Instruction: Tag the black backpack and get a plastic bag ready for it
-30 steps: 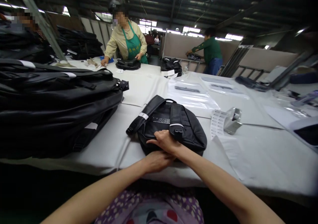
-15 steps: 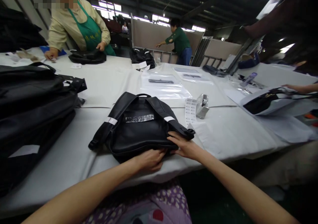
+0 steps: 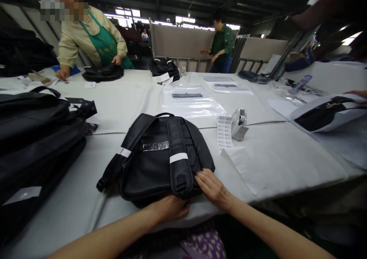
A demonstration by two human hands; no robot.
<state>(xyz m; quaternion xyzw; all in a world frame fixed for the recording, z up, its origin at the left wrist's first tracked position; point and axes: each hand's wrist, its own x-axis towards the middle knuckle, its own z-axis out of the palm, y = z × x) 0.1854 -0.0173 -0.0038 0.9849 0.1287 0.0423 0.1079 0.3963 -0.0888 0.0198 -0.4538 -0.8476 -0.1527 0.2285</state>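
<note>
A black leather-look backpack (image 3: 149, 171) with two padded straps lies straps-up at the near edge of the white-covered table (image 3: 283, 152). The right hand (image 3: 214, 188) rests its fingers, side by side and slightly bent, against the bag's lower right side; whether they pinch it cannot be told. The left hand (image 3: 172, 207) is curled at the bottom edge, its fingertips hidden beneath the bag, so its grip is unclear. At left, a large pile of black bags (image 3: 37, 136) is cut off by the frame.

No readable text (labels (image 3: 224, 134) too small)
</note>
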